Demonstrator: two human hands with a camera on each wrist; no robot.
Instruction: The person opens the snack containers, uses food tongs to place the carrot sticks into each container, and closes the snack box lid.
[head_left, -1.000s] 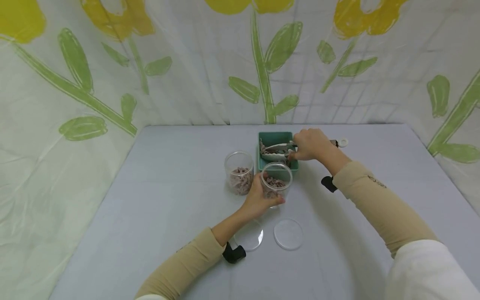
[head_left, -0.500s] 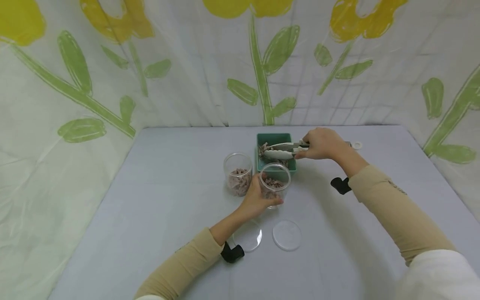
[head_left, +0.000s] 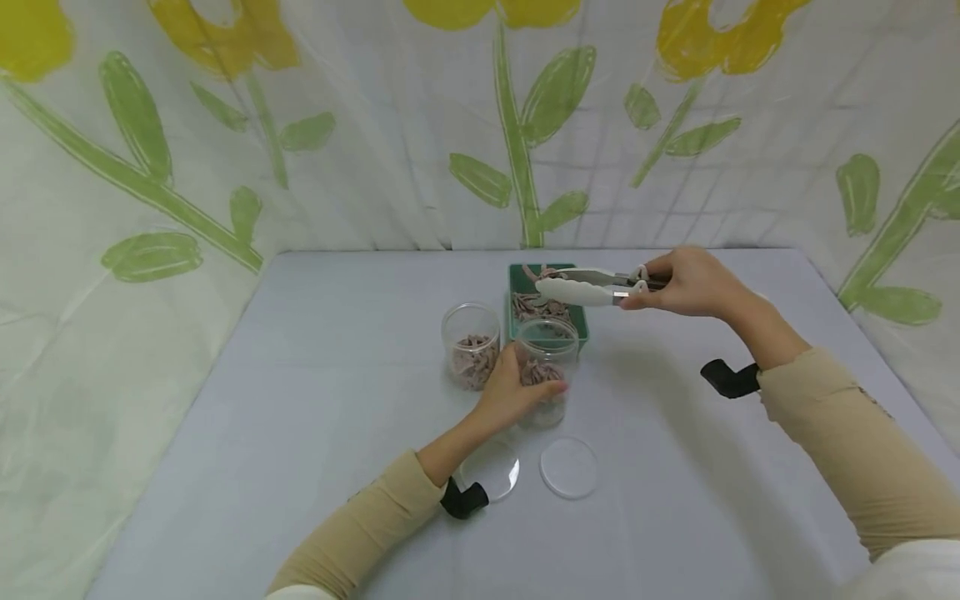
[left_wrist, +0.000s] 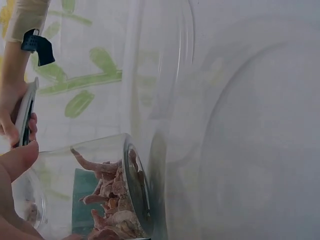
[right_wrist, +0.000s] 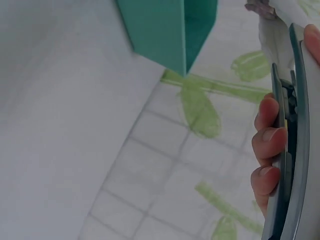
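Observation:
My left hand (head_left: 513,392) grips a clear round jar (head_left: 553,354) from its left side, thumb across the front. Brownish-pink strips, like dried meat, lie in the jar's lower part (left_wrist: 115,200). In my right hand (head_left: 690,283) is a pair of tongs (head_left: 577,292) with white scalloped tips, pointing left over a green rectangular container (head_left: 582,327). At the tips, a few strips (right_wrist: 261,9) are pinched. More strips (head_left: 536,307) lie in the container. A second clear jar (head_left: 470,325), also part-filled with strips, stands left of the held one.
Two clear round lids, a right one (head_left: 568,468) and a left one (head_left: 491,471), lie flat in front of the jars. A pale cloth covers the table (head_left: 337,375). Behind it hangs a white curtain (head_left: 390,167) painted with yellow flowers.
My right hand has drawn the tongs up and to the right, lifting strips from the container. My left hand stays on its jar, which now appears more upright.

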